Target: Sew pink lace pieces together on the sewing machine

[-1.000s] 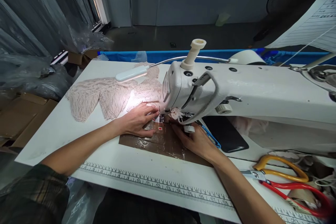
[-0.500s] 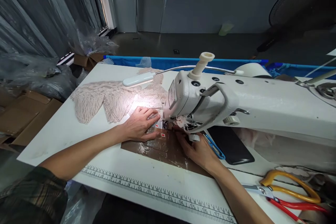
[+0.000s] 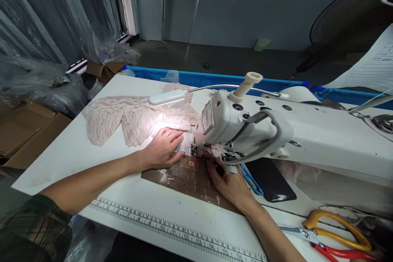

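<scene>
A piece of pale pink lace fabric (image 3: 135, 120) lies on the white table, its near end running to the presser foot (image 3: 193, 150) of a white sewing machine (image 3: 215, 120). My left hand (image 3: 164, 149) rests flat on the lace just left of the foot, fingers stretched out. Right of the needle area, my right hand (image 3: 229, 182) reaches under the machine head over a brown plate (image 3: 190, 176). Its thumb and fingers are bent towards each other in a pinch. The machine partly covers the fingertips, and what they hold cannot be made out.
A white lamp (image 3: 167, 97) lights the lace. Right of my right hand lie blue thread snips (image 3: 251, 180) and a black phone (image 3: 273, 182). Scissors with yellow handles (image 3: 337, 229) lie at the lower right. A printed ruler (image 3: 172, 229) runs along the table's front edge.
The view has tilted up slightly, and a paper sheet shows at right. More lace shows between my left hand and the presser foot; one of two red-marked stickers is out of sight.
</scene>
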A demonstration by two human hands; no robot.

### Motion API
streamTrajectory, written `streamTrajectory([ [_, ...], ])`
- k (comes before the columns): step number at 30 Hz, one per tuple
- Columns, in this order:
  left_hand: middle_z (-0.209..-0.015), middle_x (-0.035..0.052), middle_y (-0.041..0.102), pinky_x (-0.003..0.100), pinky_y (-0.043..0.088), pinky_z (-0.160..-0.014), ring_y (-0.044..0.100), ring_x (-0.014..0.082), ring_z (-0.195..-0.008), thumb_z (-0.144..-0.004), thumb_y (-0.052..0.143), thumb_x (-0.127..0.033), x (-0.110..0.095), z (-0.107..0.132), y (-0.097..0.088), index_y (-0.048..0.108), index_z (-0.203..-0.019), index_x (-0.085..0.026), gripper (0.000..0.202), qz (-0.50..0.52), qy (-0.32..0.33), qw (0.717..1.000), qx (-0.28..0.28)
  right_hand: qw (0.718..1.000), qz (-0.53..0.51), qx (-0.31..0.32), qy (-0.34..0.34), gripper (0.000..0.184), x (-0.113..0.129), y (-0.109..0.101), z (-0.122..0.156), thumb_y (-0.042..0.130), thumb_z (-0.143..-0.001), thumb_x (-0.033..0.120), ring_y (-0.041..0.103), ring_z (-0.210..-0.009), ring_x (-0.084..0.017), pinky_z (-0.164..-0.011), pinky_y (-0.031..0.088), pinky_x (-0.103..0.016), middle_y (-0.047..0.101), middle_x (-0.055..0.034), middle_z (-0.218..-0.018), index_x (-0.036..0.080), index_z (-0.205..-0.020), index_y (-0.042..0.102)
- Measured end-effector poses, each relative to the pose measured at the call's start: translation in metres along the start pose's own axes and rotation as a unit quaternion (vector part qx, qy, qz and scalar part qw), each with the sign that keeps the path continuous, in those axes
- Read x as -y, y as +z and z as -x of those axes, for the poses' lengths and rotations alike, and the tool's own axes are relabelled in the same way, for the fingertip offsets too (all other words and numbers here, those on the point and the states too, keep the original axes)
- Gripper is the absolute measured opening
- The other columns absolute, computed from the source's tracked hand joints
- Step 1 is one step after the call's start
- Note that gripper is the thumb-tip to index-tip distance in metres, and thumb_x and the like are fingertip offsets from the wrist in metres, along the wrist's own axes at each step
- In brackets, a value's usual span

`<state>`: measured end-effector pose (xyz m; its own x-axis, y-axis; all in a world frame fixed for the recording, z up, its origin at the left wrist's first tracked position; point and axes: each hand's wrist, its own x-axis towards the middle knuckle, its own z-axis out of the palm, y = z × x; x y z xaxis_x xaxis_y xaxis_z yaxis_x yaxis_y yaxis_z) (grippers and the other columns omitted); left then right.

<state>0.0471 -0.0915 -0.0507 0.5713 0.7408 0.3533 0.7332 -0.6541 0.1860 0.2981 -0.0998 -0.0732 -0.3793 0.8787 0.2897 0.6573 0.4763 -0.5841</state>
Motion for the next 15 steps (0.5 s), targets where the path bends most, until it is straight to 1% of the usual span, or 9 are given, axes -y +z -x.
streamTrajectory([
  [5, -0.129, 0.0141, 0.056, 0.046, 0.044, -0.095, 0.053, 0.0290, -0.115, -0.095, 0.043, -0.038, -0.001, 0.000, -0.002, 0.052, -0.122, -0.014, 0.037, -0.004, -0.005, 1.000, 0.007, 0.999, 0.010, 0.012, 0.031, 0.033, 0.004, 0.002, -0.001, 0.039, -0.091, 0.039, 0.066, -0.091, -0.025, -0.076, 0.053, -0.035, 0.069, -0.0110, -0.096, 0.019, -0.088, 0.065],
  [8, -0.133, 0.0164, 0.054, 0.046, 0.045, -0.095, 0.052, 0.0304, -0.116, -0.094, 0.042, -0.036, -0.005, 0.002, -0.002, 0.052, -0.122, -0.012, 0.037, -0.030, -0.003, 0.999, -0.025, 0.999, 0.010, 0.013, 0.051, 0.037, 0.007, 0.002, 0.000, 0.037, -0.091, 0.042, 0.066, -0.094, -0.026, -0.079, 0.053, -0.037, 0.068, -0.0118, -0.099, 0.017, -0.097, 0.064],
  [11, -0.140, 0.0212, 0.046, 0.052, 0.041, -0.100, 0.048, 0.0348, -0.123, -0.093, 0.043, -0.038, -0.009, 0.003, 0.001, 0.047, -0.129, -0.008, 0.047, -0.076, -0.017, 0.995, -0.065, 0.998, 0.014, 0.009, 0.065, 0.039, 0.008, 0.003, 0.000, 0.035, -0.091, 0.042, 0.066, -0.094, -0.026, -0.080, 0.053, -0.038, 0.069, -0.0115, -0.099, 0.017, -0.102, 0.063],
  [13, -0.144, 0.0243, 0.040, 0.056, 0.035, -0.104, 0.043, 0.0382, -0.128, -0.091, 0.046, -0.042, -0.010, 0.001, 0.001, 0.041, -0.134, -0.005, 0.057, -0.100, -0.046, 0.992, -0.055, 0.998, 0.019, 0.002, 0.061, 0.039, 0.007, 0.005, 0.001, 0.034, -0.091, 0.042, 0.067, -0.092, -0.026, -0.078, 0.054, -0.038, 0.069, -0.0110, -0.096, 0.017, -0.101, 0.063],
  [14, -0.144, 0.0250, 0.040, 0.058, 0.033, -0.106, 0.042, 0.0391, -0.129, -0.091, 0.046, -0.043, -0.009, -0.003, 0.000, 0.040, -0.136, -0.005, 0.060, -0.103, -0.059, 0.992, -0.037, 0.998, 0.021, -0.002, 0.058, 0.039, 0.005, 0.006, 0.001, 0.034, -0.091, 0.042, 0.067, -0.091, -0.026, -0.076, 0.054, -0.037, 0.070, -0.0110, -0.096, 0.017, -0.101, 0.063],
  [15, -0.141, 0.0248, 0.043, 0.059, 0.031, -0.107, 0.044, 0.0390, -0.128, -0.092, 0.046, -0.044, -0.007, -0.008, -0.001, 0.040, -0.136, -0.006, 0.059, -0.097, -0.069, 0.993, -0.009, 0.998, 0.023, -0.006, 0.055, 0.040, 0.004, 0.007, 0.001, 0.035, -0.091, 0.042, 0.067, -0.091, -0.027, -0.075, 0.054, -0.037, 0.070, -0.0112, -0.096, 0.017, -0.102, 0.063],
])
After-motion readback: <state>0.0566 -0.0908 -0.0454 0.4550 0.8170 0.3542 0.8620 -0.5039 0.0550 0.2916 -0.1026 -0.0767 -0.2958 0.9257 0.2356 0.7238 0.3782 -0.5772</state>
